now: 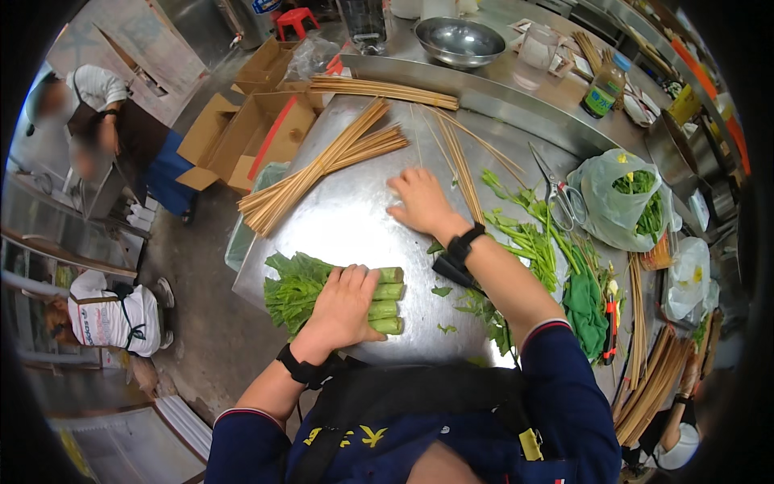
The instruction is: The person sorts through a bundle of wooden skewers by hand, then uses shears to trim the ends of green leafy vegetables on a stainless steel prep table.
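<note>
Under my left hand [346, 305] lies a row of leafy green vegetable stems [387, 291], cut ends to the right and leaves to the left; the fingers press over them on the steel table [338, 224]. My right hand [421, 199] reaches over the table with fingers spread and holds nothing that I can see. It is just left of some loose wooden skewers [464, 172]. Thick bundles of skewers [314, 166] cross each other beyond my left hand, and another bundle [387, 89] lies along the far edge. Cut green stalks and leaves [535, 251] are by my right forearm.
Scissors [559, 196] lie beside a plastic bag of greens [632, 199] at right. A green cloth [585, 302], a red-and-black utility knife [611, 327] and more skewers [656, 387] are nearer. Cardboard boxes [254, 139] stand beyond the left edge. Two people are at left, another at lower right.
</note>
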### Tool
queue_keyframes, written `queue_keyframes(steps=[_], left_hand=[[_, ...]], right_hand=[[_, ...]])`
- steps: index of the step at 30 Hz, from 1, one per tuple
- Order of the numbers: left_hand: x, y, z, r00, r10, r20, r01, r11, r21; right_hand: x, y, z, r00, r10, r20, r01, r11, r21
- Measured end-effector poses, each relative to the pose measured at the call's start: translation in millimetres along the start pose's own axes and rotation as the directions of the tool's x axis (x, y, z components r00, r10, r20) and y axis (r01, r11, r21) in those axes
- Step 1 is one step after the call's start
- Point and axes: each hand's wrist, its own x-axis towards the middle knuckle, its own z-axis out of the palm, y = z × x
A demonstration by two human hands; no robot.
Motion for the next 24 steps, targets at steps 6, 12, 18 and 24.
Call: queue_keyframes(steps=[6, 12, 18, 24], left_hand=[[4.6, -0.7, -3.3, 0.998, -0.004, 0.065, 0.005, 1.000, -0.017], [3.1, -2.2, 0.2, 0.999, 0.022, 0.040, -0.022, 1.000, -0.002], [4.9, 4.0, -3.1, 0.998, 0.016, 0.067, -0.017, 1.000, 0.016], [1.8, 0.2, 3.7, 0.997, -0.040, 0.069, 0.037, 0.998, 0.052]], right_hand=[[-84.8, -3.2, -1.2, 0.974, -0.147, -0.169, 0.115, 0.975, -0.190], [-121.4, 79.5, -38.7, 0.983, 0.157, -0.092, -0.174, 0.960, -0.220], [-153.6, 116.3, -70.5, 0.912, 0.303, -0.276, -0.399, 0.810, -0.431], [-148.0, 6.9, -41.6, 1.000, -0.013, -0.012, 0.012, 0.999, -0.052]])
